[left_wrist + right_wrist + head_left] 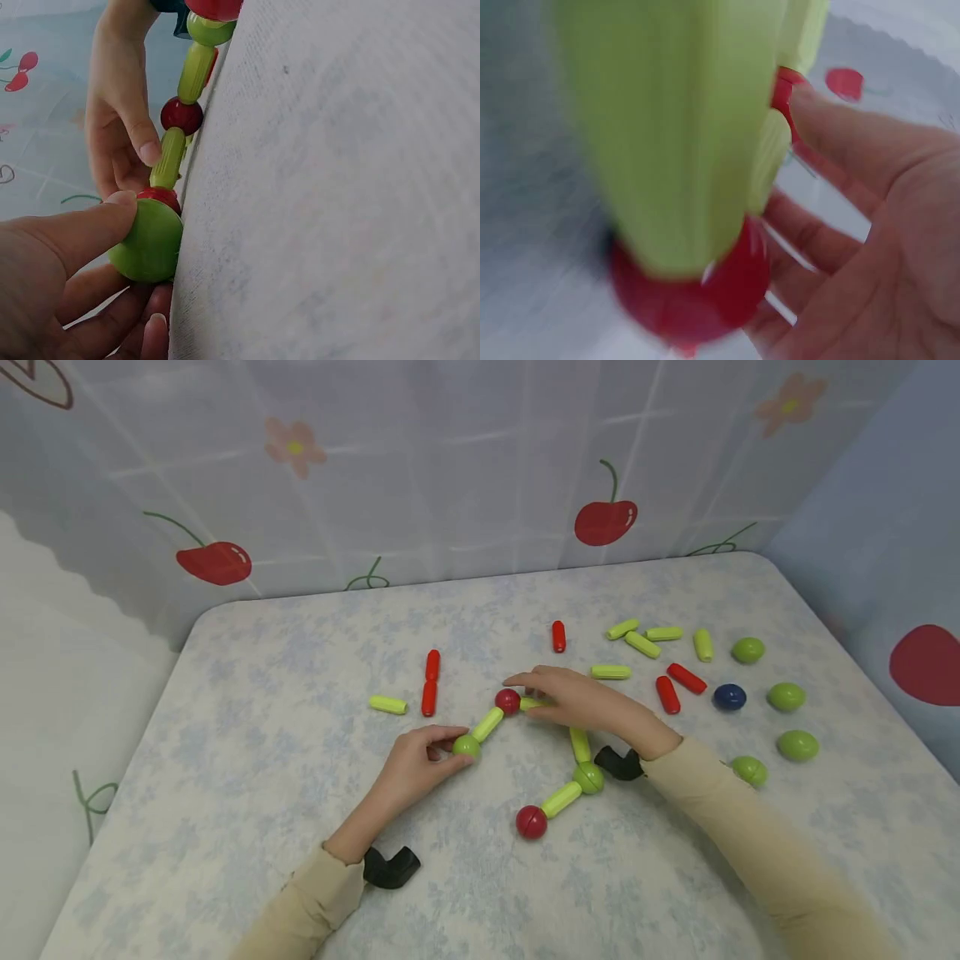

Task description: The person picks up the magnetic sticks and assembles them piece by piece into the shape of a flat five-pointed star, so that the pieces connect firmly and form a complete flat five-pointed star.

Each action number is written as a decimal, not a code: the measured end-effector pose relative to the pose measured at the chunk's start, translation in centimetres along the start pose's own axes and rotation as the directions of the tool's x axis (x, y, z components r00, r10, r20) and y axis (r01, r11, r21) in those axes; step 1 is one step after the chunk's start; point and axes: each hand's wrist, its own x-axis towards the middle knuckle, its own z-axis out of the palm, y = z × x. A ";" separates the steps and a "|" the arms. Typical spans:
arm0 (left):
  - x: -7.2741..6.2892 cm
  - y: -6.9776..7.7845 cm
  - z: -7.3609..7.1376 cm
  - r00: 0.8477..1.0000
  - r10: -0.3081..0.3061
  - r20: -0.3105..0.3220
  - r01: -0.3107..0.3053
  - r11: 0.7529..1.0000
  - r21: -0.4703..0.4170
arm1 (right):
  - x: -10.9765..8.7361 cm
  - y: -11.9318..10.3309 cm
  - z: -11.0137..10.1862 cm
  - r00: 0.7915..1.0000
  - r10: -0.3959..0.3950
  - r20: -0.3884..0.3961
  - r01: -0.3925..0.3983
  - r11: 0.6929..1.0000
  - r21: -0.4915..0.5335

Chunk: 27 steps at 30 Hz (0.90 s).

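A chain of yellow-green ribbed rods and coloured balls lies bent on the table. My left hand (pixel 416 768) pinches the green ball (pixel 467 747) at its left end between thumb and fingers. From it a yellow-green rod (pixel 489 725) runs to a red ball (pixel 507 702). My right hand (pixel 581 697) reaches over this ball and the adjoining rod (pixel 169 157), fingers mostly extended and thumb beside them. Beneath that hand another red ball (pixel 690 307) is hidden from the head view. The chain continues through a green ball (pixel 588 777) to an end red ball (pixel 532 822).
Two red rods (pixel 431 683) lie end to end near a loose yellow-green rod (pixel 387 704). Rightward are several yellow-green rods (pixel 642 645), red rods (pixel 667 694), a blue ball (pixel 730 697) and several green balls (pixel 787 697). A patterned curtain (pixel 450 477) hangs behind the table.
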 end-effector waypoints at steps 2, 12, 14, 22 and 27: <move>0.0 -0.1 0.1 1.000 0.004 -0.006 -0.004 1.000 -0.005 | 0.9 -0.1 0.1 0.999 -0.022 0.028 0.022 1.000 0.006; 0.4 0.0 0.5 0.999 0.026 -0.024 -0.027 0.999 -0.032 | 1.3 0.7 1.5 0.997 0.007 -0.080 0.004 0.991 0.132; 0.3 0.2 0.2 0.999 0.040 -0.033 -0.040 0.999 -0.013 | 1.3 0.8 1.7 0.995 0.020 -0.096 -0.006 0.990 0.141; -2.7 2.6 -0.1 0.973 0.185 0.140 -0.192 0.981 0.036 | 1.0 1.0 2.0 0.987 0.078 -0.140 -0.054 0.984 0.171; -3.4 2.7 1.6 0.935 0.225 0.275 -0.243 0.969 0.036 | 0.9 0.8 2.1 0.978 0.109 -0.175 -0.080 0.983 0.165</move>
